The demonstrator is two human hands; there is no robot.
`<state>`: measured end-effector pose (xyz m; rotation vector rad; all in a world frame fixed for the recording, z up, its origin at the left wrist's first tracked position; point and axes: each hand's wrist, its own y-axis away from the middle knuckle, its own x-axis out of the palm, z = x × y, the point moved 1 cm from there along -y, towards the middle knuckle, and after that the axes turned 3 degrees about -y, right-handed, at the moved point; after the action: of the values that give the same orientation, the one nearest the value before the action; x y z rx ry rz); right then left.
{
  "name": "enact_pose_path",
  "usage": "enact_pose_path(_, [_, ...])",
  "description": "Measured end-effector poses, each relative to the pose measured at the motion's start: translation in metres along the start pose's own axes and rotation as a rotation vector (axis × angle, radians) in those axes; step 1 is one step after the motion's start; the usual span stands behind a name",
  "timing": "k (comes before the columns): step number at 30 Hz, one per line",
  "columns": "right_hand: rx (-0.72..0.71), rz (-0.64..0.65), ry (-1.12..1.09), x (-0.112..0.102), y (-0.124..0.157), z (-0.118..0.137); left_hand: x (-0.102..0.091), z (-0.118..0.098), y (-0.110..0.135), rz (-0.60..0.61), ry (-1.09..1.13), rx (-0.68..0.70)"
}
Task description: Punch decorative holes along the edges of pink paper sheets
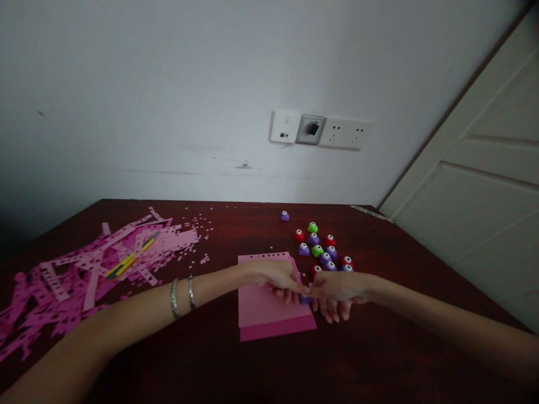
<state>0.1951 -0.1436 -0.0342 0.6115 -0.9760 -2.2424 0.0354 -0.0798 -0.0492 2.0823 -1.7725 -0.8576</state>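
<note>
On the desk (189, 362), the left hand (278, 275) is lying over the right part of a light pink sheet (255, 294), and the right hand (339, 285) is meeting it at the sheet's right edge. A small purple punch (305, 300) is sitting at that edge, between the two hands and partly hidden by them. The right fingers appear to be grasping it, the thumb lying across its top; the left fingers are curling down, and whether they are gripping anything I cannot tell. For a clean cut, the left palm should be holding the paper flat while the right thumb is pressing straight down, since a slanting push may be tearing or skewing the hole. A row of holes (264, 256) is running along the far edge, so matching its spacing and margin would be giving an even border. The darker pink sheet (278, 330) is showing beneath the near edge; it is worth checking that only the intended layer is entering the slot. The other punches (304, 249) are standing just beyond the right hand, so its wrist should be staying clear of them.
</note>
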Motion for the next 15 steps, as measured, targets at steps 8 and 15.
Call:
enact_pose_path(8, [0.171,0.067,0.079,0.002,0.000,0.022,-0.005,-0.006,-0.010,0.036,-0.074,-0.053])
enact_pose_path(15, [0.144,0.088,0.085,0.000,0.002,0.016,0.005,-0.009,0.006,-0.094,-0.115,-0.032])
